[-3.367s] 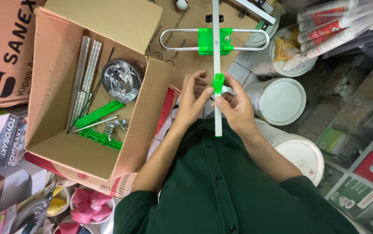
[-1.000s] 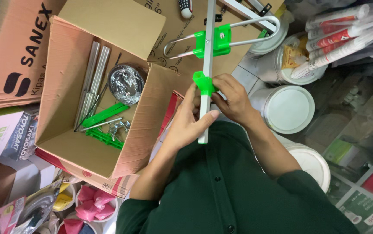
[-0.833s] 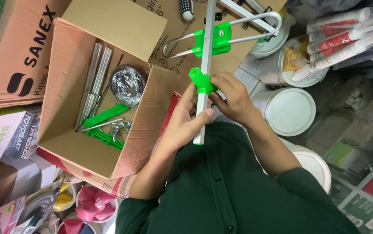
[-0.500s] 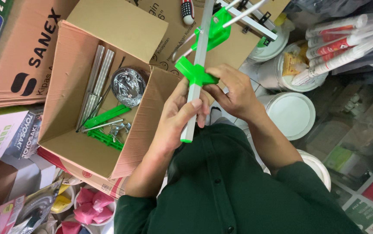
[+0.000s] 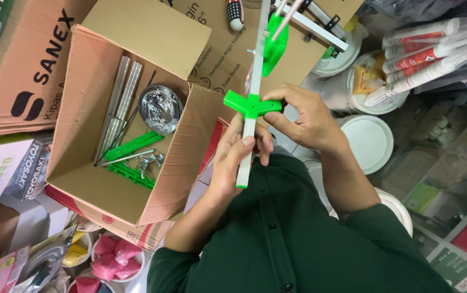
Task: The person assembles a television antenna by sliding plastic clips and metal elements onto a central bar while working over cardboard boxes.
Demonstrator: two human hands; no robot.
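I hold a long white square bar [image 5: 253, 81] that carries green plastic fittings. My left hand [image 5: 234, 158] is wrapped around the bar's lower end, just above its green end cap. My right hand [image 5: 305, 116] pinches a flat green cross-shaped bracket [image 5: 250, 104] clamped on the bar. Higher up the bar sits a second green clamp [image 5: 273, 44] with thin metal rods running through it. The bar tilts slightly to the right toward its top.
An open cardboard box [image 5: 81, 130] at left holds metal tubes [image 5: 117, 103], a bagged wire coil [image 5: 160, 108], green plastic parts [image 5: 130, 160] and screws. White lidded buckets [image 5: 372, 142] stand at right, sealant tubes [image 5: 429, 49] above them. A screwdriver [image 5: 235, 12] lies on cardboard.
The bar has swung from near upright to a slight tilt and turned about its axis, so the upper clamp and rods now show edge-on. The green bracket now lies flat toward me.
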